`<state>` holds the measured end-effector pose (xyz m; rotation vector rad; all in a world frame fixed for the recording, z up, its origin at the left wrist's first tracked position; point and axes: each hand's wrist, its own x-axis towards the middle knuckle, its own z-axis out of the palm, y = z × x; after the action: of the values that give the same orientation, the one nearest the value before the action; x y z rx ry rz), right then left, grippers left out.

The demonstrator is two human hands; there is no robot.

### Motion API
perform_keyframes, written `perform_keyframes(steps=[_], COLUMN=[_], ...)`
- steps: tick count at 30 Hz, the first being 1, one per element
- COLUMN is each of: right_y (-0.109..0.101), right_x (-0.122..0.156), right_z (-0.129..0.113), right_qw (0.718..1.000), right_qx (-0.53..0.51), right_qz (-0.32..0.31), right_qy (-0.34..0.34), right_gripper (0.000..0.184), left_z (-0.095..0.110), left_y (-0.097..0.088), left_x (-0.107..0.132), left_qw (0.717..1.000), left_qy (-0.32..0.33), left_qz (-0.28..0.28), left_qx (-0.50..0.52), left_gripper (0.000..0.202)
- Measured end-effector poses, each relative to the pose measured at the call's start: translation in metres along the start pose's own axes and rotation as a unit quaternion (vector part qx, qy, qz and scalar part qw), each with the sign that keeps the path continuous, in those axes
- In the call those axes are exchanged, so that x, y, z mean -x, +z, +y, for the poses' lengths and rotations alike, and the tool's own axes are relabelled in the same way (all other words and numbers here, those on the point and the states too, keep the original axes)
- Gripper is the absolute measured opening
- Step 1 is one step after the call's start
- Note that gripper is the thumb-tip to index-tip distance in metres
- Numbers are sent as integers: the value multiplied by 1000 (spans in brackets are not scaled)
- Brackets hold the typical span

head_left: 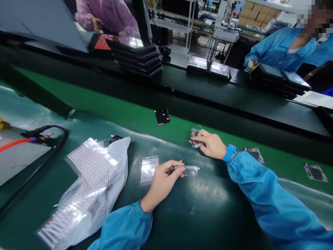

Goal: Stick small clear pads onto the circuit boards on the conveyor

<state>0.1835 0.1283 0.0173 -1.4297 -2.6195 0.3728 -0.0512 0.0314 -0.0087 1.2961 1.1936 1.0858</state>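
My left hand pinches a narrow clear strip of small stickers just above the dark green bench. My right hand, with a blue wristband, reaches onto the bright green conveyor belt and closes its fingers on a small circuit board. A square sheet of the same stickers lies flat just left of my left hand. Both sleeves are blue.
A white bag with several sticker sheets lies at the left. More boards ride the belt: a dark one, another and a far-right one. Black trays are stacked beyond. Two other people work across the line. Cables lie at left.
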Motion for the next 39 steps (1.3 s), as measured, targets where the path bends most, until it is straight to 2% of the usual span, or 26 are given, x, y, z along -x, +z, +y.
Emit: perform_keyframes(steps=[3, 6, 9, 11, 15, 20, 23, 25, 26, 28, 30, 34, 36, 37, 39], right_y=[-7, -9, -12, -13, -11, -4, -7, -12, -16, -22, -28, -31, -29, -27, -21], right_x=[-6, -12, -14, -8, 22, 69, 86, 92, 94, 97, 100, 103, 105, 105, 105], right_z=[14, 25, 34, 41, 52, 51, 44, 34, 27, 12, -5, -31, -38, -41, -45], right_qw=[999, 996, 995, 997, 997, 970, 967, 963, 950, 897, 848, 820, 769, 741, 713], right_qx=[-45, -74, -55, -23, 60, 161, 110, -14, -105, -307, -440, -520, -603, -641, -677], right_qz=[11, -36, -69, -65, -14, 29, 76, 154, 197, 246, 239, 162, 115, 101, 103], right_qy=[-13, -41, -47, -32, 46, 179, 219, 220, 218, 202, 176, 176, 180, 171, 150], right_gripper=[67, 67, 71, 75, 67, 55, 50, 48, 48, 52, 56, 64, 61, 54, 35], left_z=[-2, -3, -3, -3, -2, -1, 1, 3, 4, 5, 5, 3, 3, 2, 2], left_y=[-1, -1, 0, 0, -1, 0, 6, 14, 18, 27, 36, 47, 48, 48, 47], left_x=[0, 0, 0, 0, -1, -2, -2, -1, -1, 1, 1, 2, 3, 3, 4], left_qw=[1000, 1000, 1000, 1000, 1000, 1000, 1000, 1000, 1000, 999, 998, 997, 996, 996, 996], left_qy=[5, 7, -2, -8, -10, -4, 2, 3, 2, -2, -3, 1, 2, 1, -2], left_qz=[2, 1, 3, 7, 10, 5, 6, -3, -12, -37, -57, -81, -84, -85, -90], left_qx=[-1, 1, 3, 3, -6, -12, -19, -20, -19, -14, -10, -21, -27, -27, -25], left_gripper=[8, 8, 8, 9, 11, 11, 10, 10, 10, 11, 13, 14, 12, 11, 10])
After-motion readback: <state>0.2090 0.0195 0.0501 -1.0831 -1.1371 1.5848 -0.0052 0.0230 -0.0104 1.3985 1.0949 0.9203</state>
